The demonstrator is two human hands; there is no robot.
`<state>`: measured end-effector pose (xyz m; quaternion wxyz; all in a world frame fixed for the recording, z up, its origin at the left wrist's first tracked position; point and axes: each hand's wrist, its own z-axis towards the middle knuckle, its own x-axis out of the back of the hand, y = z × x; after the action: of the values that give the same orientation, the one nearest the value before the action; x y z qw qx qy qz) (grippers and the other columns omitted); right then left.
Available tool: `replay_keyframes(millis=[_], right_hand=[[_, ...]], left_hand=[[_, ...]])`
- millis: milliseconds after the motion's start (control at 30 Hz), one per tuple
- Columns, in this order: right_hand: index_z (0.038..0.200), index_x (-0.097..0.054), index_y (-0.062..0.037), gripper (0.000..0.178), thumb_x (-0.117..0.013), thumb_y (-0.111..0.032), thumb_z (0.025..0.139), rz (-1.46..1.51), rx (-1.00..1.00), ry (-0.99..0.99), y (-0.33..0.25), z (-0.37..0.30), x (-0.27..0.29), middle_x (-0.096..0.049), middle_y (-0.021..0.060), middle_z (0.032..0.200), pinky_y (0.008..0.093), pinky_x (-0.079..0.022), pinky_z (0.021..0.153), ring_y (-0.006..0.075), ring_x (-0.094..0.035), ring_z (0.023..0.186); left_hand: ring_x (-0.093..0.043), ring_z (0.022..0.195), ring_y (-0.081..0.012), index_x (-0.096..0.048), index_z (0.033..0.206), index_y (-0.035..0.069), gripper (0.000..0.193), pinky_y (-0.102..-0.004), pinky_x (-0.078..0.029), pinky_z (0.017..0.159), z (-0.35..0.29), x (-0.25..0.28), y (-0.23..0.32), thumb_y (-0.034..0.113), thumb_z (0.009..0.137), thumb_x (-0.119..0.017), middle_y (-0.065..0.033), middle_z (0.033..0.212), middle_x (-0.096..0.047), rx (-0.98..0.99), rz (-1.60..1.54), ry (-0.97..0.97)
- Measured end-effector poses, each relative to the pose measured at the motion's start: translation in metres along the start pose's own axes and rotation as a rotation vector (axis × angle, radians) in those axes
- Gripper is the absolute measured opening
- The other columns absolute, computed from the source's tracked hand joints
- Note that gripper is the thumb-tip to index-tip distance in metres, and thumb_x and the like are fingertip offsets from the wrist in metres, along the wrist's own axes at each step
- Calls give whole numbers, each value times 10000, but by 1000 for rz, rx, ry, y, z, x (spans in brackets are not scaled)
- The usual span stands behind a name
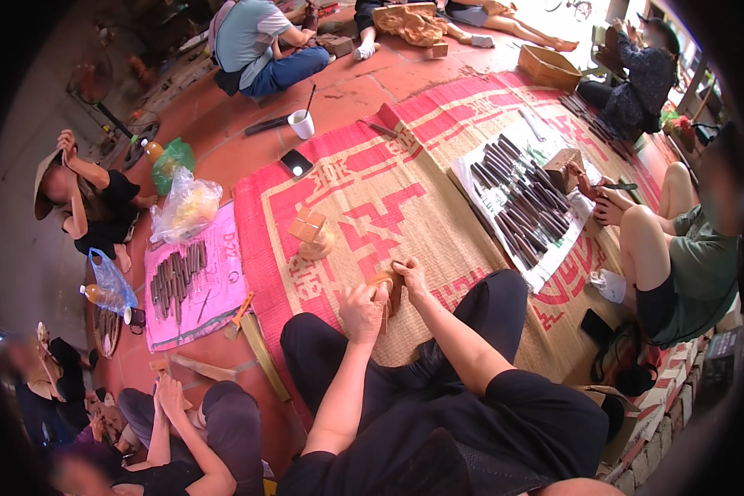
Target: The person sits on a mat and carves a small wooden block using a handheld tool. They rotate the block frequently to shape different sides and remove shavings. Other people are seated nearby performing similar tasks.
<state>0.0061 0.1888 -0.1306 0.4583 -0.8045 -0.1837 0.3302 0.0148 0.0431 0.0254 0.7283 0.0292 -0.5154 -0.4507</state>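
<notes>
In front of my crossed legs, my left hand (364,312) is closed around a brown piece that looks like wood (396,291). Curled fingers of my right hand (412,276) grip the upper right side of the same piece; a dark bit shows at their tips, too small to name. Just beyond my hands, a small light-brown block (307,223) sits on the woven mat (364,178), with a pale tan bundle (316,245) against its near side.
At right, several dark sticks (531,198) lie on a white sheet (546,277), beside a seated co-worker (694,240). More sticks rest on a pink sheet (215,310) at left, near a brush (240,316). A phone (296,163) and white cup (302,125) stand farther off.
</notes>
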Motion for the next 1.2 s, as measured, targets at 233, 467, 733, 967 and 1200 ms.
replay_keyframes(millis=[233,467,733,967,1200], right_hand=[[775,-576,-43,142,-712,-77,757,-211,141,129,2,0,-2,-597,42,703,287,-462,631,138,-559,677],[794,-578,-97,174,-748,-121,767,-6,-46,-70,-8,-12,3,-599,-2,748,265,-457,621,103,-557,691],[770,-547,-72,175,-722,-78,775,-57,-31,175,-4,8,-2,-595,18,752,280,-449,619,121,-541,686],[783,-595,-70,146,-730,-121,765,-227,16,-18,-2,-16,-9,-634,42,756,278,-462,683,125,-584,748],[750,-554,-62,175,-725,-98,761,-59,-127,104,-17,11,2,-614,49,715,300,-445,586,132,-562,661]], left_hand=[[-522,698,-285,-647,671,61,295,-394,-445,663,-4,1,10,299,844,-647,-74,707,-583,-11,3,-27],[-516,663,-275,-656,662,84,267,-380,-453,633,-4,1,-3,290,831,-662,-59,685,-586,3,7,12],[-518,663,-270,-668,667,99,258,-377,-455,627,-3,0,7,294,835,-659,-50,678,-589,-40,-19,10],[-525,671,-267,-660,660,95,244,-382,-459,636,0,-1,1,275,823,-671,-54,666,-580,-23,7,28],[-525,670,-266,-667,670,96,236,-380,-457,634,-2,2,4,275,824,-668,-53,666,-579,-28,-1,15]])
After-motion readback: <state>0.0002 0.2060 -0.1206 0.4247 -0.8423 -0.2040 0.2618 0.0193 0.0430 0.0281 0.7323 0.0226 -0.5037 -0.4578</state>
